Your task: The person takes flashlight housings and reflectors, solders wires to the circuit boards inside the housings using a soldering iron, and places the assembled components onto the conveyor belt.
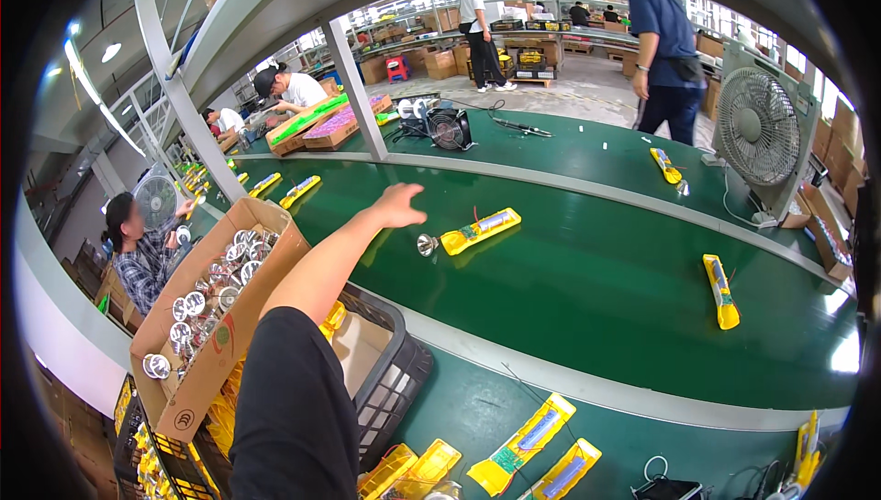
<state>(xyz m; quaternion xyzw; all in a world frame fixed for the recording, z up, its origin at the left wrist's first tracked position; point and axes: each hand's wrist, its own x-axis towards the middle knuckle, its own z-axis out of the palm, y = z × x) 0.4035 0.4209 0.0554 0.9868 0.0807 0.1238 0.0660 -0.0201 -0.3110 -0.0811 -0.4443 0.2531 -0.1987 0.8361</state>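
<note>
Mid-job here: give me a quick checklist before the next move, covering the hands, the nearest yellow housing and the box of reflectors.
1. Left hand free: ok; fingers spread, nothing visible in it.
2. Right hand visible: not ok; out of view.
3. Nearest yellow housing open, with its cylindrical cell inside: ok.
4. Reflector at the housing's end nearest the hand: ok.
5. Reflector's wiring sound: cannot tell; too small.
6. Cardboard box stocked: ok; many reflectors inside.

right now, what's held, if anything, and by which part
Nothing visible: the left hand is open and empty near the yellow casing; right hand out of view.
</note>
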